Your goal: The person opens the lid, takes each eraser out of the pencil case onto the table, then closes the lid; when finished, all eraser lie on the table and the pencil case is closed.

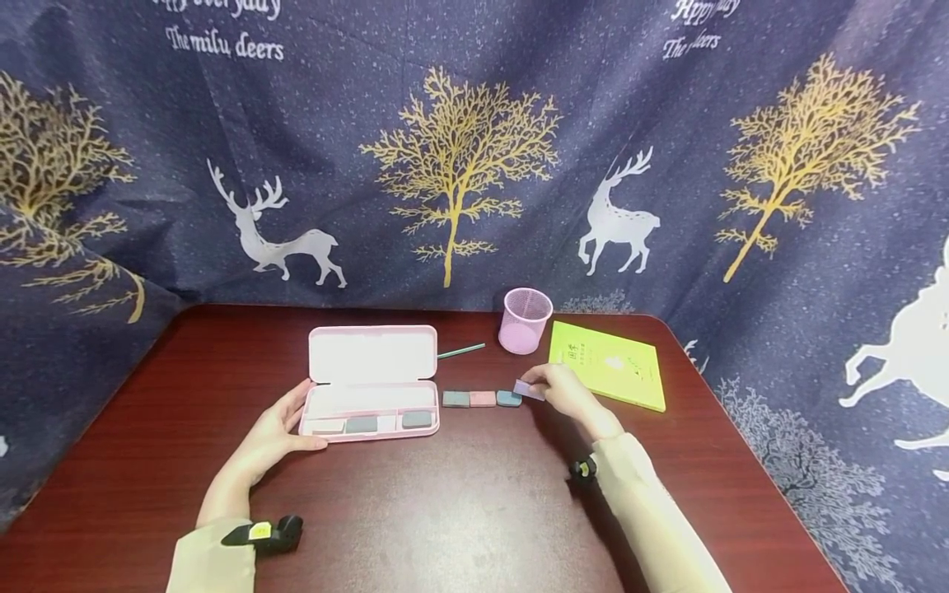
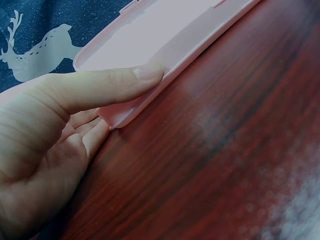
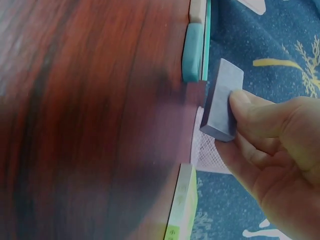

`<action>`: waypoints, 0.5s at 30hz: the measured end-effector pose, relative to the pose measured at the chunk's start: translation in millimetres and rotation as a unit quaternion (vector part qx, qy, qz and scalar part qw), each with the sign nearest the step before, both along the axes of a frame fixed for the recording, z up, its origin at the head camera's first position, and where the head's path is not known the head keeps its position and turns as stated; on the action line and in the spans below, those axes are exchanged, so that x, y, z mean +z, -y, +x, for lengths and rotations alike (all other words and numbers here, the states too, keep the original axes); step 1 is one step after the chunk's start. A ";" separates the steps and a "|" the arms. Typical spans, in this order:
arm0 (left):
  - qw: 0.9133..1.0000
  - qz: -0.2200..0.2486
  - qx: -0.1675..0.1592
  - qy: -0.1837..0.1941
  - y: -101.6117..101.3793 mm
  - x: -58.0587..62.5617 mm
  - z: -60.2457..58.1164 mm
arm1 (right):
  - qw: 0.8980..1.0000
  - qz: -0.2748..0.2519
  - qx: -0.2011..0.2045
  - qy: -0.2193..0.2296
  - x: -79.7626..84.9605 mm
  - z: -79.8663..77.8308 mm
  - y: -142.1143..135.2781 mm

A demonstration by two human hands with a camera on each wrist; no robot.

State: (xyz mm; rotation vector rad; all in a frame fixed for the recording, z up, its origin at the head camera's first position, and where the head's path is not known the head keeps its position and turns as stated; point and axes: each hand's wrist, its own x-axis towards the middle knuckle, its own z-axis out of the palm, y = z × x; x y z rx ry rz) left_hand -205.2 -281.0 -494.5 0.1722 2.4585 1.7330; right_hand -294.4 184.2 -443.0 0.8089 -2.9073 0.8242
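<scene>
An open pink pencil case (image 1: 371, 385) lies on the table with its lid tipped back. My left hand (image 1: 264, 438) grips its left end, thumb (image 2: 125, 85) along the front rim and fingers round the side. Inside the front compartments are several erasers, among them a grey one (image 1: 362, 425). My right hand (image 1: 561, 389) pinches a purple eraser (image 3: 222, 100) between thumb and fingers, above the table. Just left of it, a teal eraser (image 1: 508, 399), a pink eraser (image 1: 483, 399) and a dark green eraser (image 1: 455, 399) stand in a row beside the case.
Behind the row lies a green pencil (image 1: 461, 351), near the case's lid. A pink mesh pen holder (image 1: 525, 321) stands at the back edge. To its right is a yellow-green book (image 1: 611, 366), close to my right hand. A dark blue patterned cloth (image 1: 400, 206) hangs behind the table.
</scene>
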 end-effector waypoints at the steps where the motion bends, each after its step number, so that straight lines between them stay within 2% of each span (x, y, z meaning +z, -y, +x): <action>1: 1.000 0.000 0.000 0.001 -0.2 0.1 0.1 | 1.000 0.002 -0.003 0.006 -0.2 0.3 -1.7; 6: 1.000 -0.004 0.002 0.002 -0.8 0.2 0.5 | 0.999 0.008 -0.008 0.029 0.1 2.5 -10.5; 15: 1.000 -0.002 0.000 -0.005 -0.3 -1.0 -0.1 | 0.998 0.041 0.002 0.043 -0.1 3.5 -15.5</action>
